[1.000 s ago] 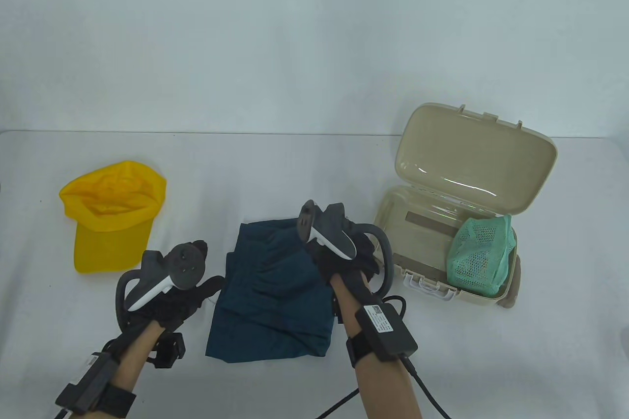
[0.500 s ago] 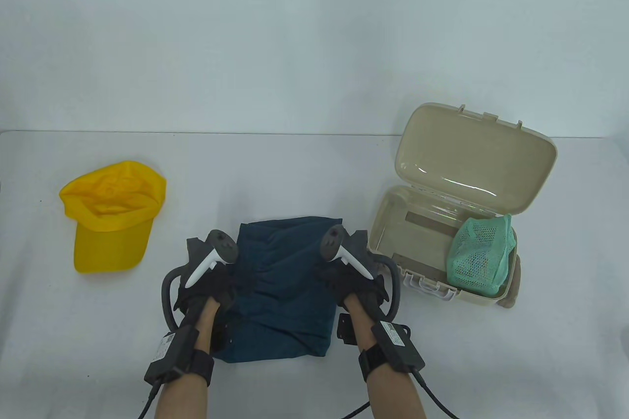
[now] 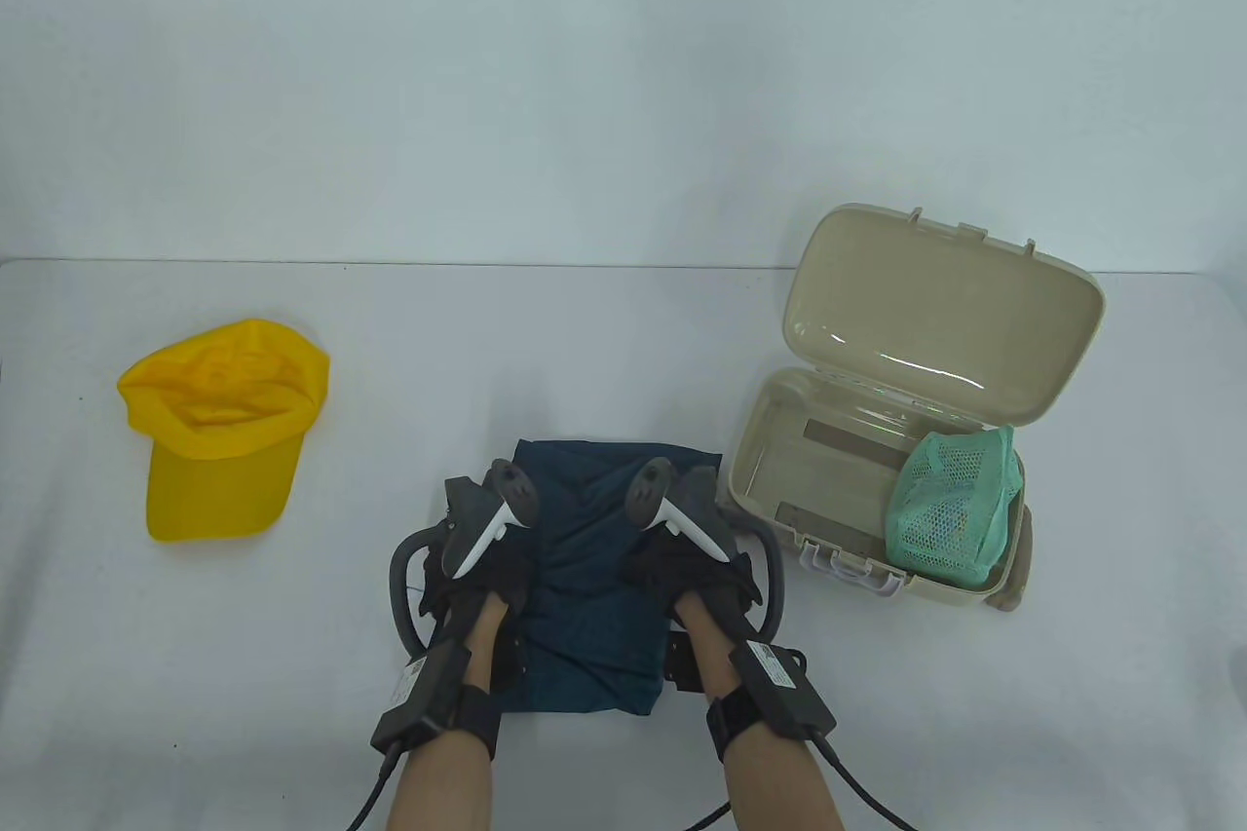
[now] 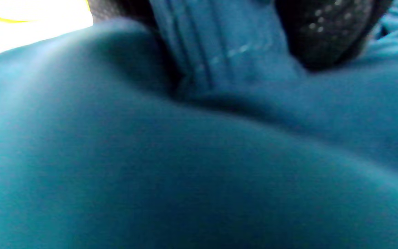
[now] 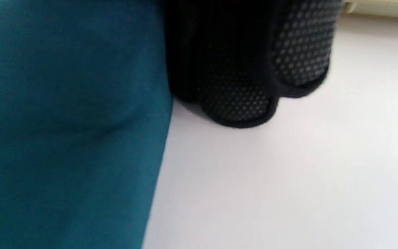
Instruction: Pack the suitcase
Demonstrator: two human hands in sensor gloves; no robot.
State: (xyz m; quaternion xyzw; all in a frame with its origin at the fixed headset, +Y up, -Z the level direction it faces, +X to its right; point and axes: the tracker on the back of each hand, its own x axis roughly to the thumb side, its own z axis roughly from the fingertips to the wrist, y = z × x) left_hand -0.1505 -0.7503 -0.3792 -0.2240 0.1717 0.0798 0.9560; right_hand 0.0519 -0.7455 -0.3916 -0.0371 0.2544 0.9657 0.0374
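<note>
A dark teal garment (image 3: 594,578) lies bunched on the table near the front, between my hands. My left hand (image 3: 487,568) grips its left side; in the left wrist view a fold of the cloth (image 4: 219,52) is pinched between gloved fingers (image 4: 327,34). My right hand (image 3: 694,568) holds its right side; in the right wrist view curled fingers (image 5: 240,97) sit against the cloth's edge (image 5: 64,121). The beige suitcase (image 3: 779,480) stands open at the right, lid (image 3: 935,315) up, with a green mesh bag (image 3: 955,509) in its right end.
A yellow cap (image 3: 224,432) lies at the left of the white table (image 3: 585,334). The suitcase's white latch (image 3: 848,573) faces the front, close to my right hand. Cables trail from both wrists toward the front edge.
My left hand came in from the left and took the garment's left side. Both hands drew together, so the garment is narrower and sits slightly further right.
</note>
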